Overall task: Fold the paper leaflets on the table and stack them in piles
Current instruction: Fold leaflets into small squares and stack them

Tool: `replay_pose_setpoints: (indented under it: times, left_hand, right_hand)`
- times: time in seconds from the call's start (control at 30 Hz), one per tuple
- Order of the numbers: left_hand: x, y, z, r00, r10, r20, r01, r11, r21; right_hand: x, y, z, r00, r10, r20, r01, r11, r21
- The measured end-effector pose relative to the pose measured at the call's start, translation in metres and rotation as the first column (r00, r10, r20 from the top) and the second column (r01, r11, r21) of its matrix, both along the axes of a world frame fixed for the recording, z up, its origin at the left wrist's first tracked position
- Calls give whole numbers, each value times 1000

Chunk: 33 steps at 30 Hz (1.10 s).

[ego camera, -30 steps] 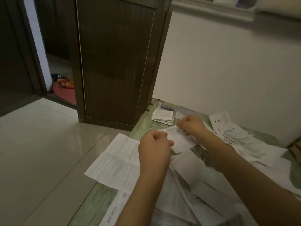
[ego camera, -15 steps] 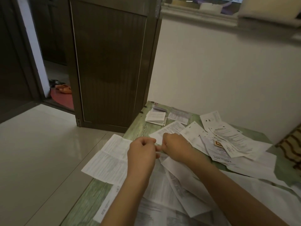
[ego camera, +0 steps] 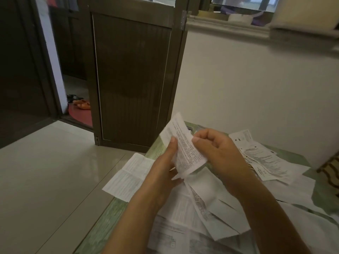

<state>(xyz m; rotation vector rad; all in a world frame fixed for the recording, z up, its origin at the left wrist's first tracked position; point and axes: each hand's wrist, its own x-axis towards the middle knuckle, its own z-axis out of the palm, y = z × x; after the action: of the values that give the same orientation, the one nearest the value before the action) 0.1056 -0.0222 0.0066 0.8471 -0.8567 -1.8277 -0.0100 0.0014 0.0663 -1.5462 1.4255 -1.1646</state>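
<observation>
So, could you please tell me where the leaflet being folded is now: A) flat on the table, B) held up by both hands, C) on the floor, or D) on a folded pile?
B: the leaflet is off the table, pinched by the left hand and the right hand.

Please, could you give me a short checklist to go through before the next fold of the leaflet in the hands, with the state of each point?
1. Leaflet pinched by both left hand and right hand: ok.
2. Leaflet lifted off the loose leaflets below: ok.
3. Edges lined up for the fold: cannot tell, the lower end curls and is blurred.
4. Pile for folded ones within reach: cannot tell, no pile shows; the leaflet and hands hide the far corner.
5. Nothing about to slip off: not ok, an open sheet hangs over the table edge.
</observation>
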Motion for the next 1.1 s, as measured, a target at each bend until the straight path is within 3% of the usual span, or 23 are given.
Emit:
replay_pose_setpoints:
  times: [0.1, 0.2, 0.33, 0.5, 0.63, 0.8, 0.93, 1.1]
  left_hand:
    - [5, 3, 2, 980, 21, -196, -15, 999, 30]
    - [8, 7, 1, 954, 123, -274, -99, 990, 98]
    - [14, 11, -1, 966, 188, -177, -180, 982, 56]
    - [20, 12, -6, 988, 151, -37, -152, 987, -43]
    - [20, 12, -6, 984, 171, 58, -165, 982, -92]
    - [24, 12, -10, 925, 237, 296, -199, 968, -150]
    - [23, 12, -13, 913, 184, 363, -156, 982, -106]
    - [21, 16, -12, 894, 190, 405, -152, 981, -123]
  right_hand:
    - [6, 6, -9, 974, -24, 225, 0, 994, 107]
    - [9, 3, -20, 973, -137, 184, 117, 986, 116]
    - [7, -3, -29, 968, -249, 17, 249, 967, -46]
    - [3, -6, -30, 995, -92, 35, 91, 995, 39]
    - [-4, -13, -32, 998, -60, -10, 60, 998, 25]
    - [-11, -18, -55, 977, -20, 210, -22, 981, 194]
    - [-21, -21, -74, 933, -42, 357, -73, 950, 302]
    - [-27, -22, -78, 903, -6, 429, -140, 941, 308]
